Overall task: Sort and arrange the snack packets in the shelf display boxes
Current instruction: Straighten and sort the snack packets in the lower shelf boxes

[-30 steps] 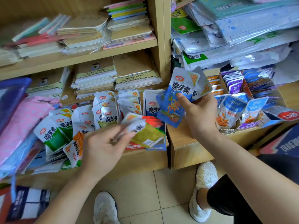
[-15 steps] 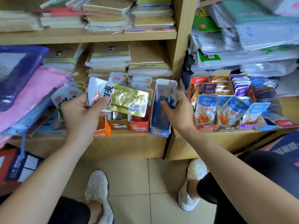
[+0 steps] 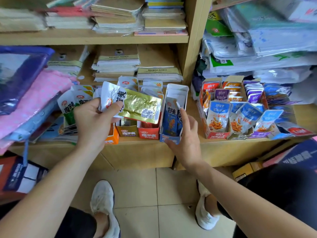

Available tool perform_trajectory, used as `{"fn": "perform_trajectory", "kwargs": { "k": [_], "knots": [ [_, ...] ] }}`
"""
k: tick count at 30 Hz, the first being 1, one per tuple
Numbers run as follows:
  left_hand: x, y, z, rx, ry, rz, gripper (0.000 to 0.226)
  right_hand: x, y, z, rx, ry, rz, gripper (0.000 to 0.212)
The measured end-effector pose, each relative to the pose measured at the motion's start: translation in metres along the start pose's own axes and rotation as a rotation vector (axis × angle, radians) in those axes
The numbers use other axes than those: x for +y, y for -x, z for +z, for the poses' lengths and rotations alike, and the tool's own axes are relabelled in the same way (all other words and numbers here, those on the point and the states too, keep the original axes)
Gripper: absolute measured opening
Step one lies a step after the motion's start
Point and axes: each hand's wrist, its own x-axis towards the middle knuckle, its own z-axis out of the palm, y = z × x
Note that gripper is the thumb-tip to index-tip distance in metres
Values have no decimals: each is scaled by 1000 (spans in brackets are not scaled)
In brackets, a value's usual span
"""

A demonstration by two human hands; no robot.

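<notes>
My left hand [image 3: 93, 120] grips a small bundle of snack packets [image 3: 132, 103], one showing its gold foil back, held above the row of display boxes. My right hand [image 3: 186, 134] rests against the right side of the blue display box [image 3: 171, 137], fingers spread, holding nothing. Blue snack packets [image 3: 171, 117] stand inside that box. Left of it stand a red box [image 3: 148, 133], a brown box [image 3: 127, 132] and an orange box [image 3: 111, 137]. Green packets [image 3: 68, 107] lean at the far left.
A second group of display boxes with blue packets [image 3: 217, 115] and purple packets [image 3: 253, 93] fills the right shelf. Stacked notebooks [image 3: 116, 62] lie behind the boxes. Pink and blue fabric bags [image 3: 29, 98] crowd the left. My white shoes [image 3: 103, 201] stand on the tiled floor.
My right hand lowered the blue packets into the blue box and let go. My left hand lifted its bundle of packets up over the boxes. The view shifted left and down.
</notes>
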Motion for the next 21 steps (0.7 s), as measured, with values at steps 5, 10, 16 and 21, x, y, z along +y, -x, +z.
{"fn": "perform_trajectory", "kwargs": {
  "k": [5, 10, 16, 21],
  "knots": [
    [-3, -2, 2, -10, 4, -9, 13, 12, -21, -1, 61, -14, 36, 119],
    [-7, -4, -1, -19, 13, -15, 15, 23, -41, -18, 68, -56, 50, 120],
    [-5, -4, 2, -82, -16, 1, 16, 13, -36, -23, 201, 22, -63, 117],
    [-1, -2, 1, -268, -51, -43, 14, -39, -28, -41, -7, -313, -44, 51]
  ]
}}
